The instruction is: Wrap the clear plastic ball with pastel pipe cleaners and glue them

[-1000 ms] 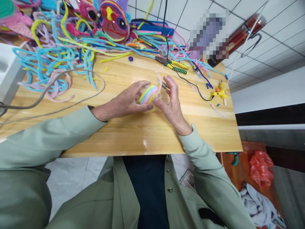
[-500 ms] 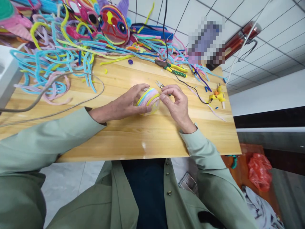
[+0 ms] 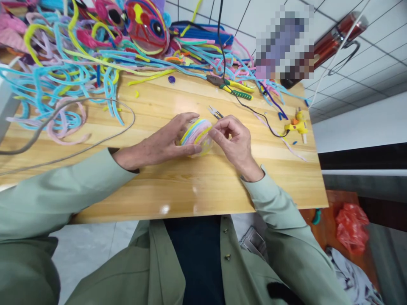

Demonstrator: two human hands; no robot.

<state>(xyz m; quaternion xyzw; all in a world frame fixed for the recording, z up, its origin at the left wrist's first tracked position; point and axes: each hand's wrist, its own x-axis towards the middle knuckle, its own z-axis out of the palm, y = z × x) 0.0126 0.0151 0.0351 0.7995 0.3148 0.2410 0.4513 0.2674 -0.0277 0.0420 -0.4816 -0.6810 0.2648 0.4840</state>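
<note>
My left hand (image 3: 162, 142) curls around a clear plastic ball (image 3: 207, 148), thumb on the near side and fingers over the far side. Blue, pink and yellow pipe cleaners (image 3: 194, 132) lie in parallel bands across it. At the ball's right edge, my right hand (image 3: 233, 142) has thumb and forefinger pinched on the end of the yellow pipe cleaner (image 3: 202, 134). Small thread snips (image 3: 216, 112) lie on the table just beyond the right hand, partly hidden by it.
Loose pipe cleaners (image 3: 68, 78) and a decorated fish-like ball (image 3: 148, 29) crowd the back left. Pliers (image 3: 233, 88) lie behind the hands. A yellow glue gun (image 3: 297, 125) with a black cord stands right. A grey cable (image 3: 95, 148) crosses the left side of the wooden table (image 3: 178, 190).
The camera view has shifted slightly, moving the back objects up and the right-hand ones rightward. Both hands keep nearly the same hold, with the ball turned very little.
</note>
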